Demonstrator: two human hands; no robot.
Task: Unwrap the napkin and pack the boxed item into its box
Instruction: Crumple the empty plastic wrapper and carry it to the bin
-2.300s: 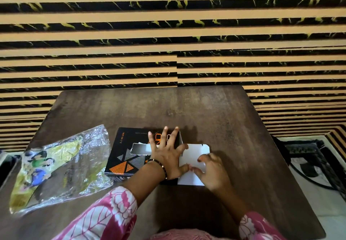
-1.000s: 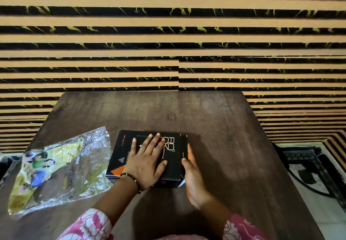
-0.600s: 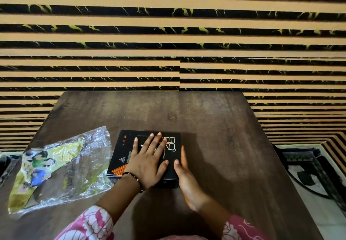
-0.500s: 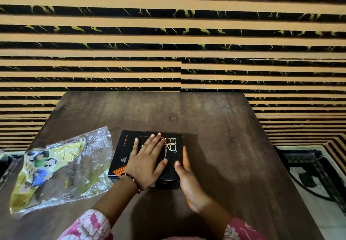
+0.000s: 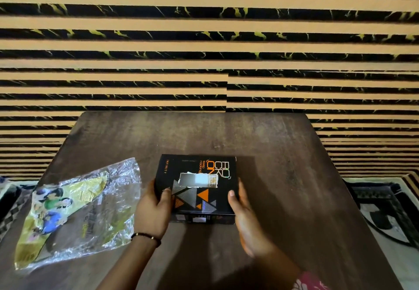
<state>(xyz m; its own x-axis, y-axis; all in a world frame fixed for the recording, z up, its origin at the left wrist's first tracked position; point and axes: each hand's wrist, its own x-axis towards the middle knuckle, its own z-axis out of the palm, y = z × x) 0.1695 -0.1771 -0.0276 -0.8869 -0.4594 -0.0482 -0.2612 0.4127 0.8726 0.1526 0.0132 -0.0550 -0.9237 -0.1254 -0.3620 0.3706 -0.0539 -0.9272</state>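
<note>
Striped wall behind; dark wooden bench (image 5: 283, 165). Box (image 5: 197, 187) closed, flat mid-bench, torn label patch on lid. Packing apparently done; contents hidden. Empty foil wrapper (image 5: 77, 212) discarded just left. Left hand (image 5: 154, 210) and right hand (image 5: 244, 217) clasping opposite box sides, thumbs on lid, fingers curled underneath or behind.

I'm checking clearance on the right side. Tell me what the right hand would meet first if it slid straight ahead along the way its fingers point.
The right hand grips the black box at its right edge, fingers pointing away from the person. Straight ahead looks like bare table up to its far edge, then the striped wall, though depth is uncertain.
</note>
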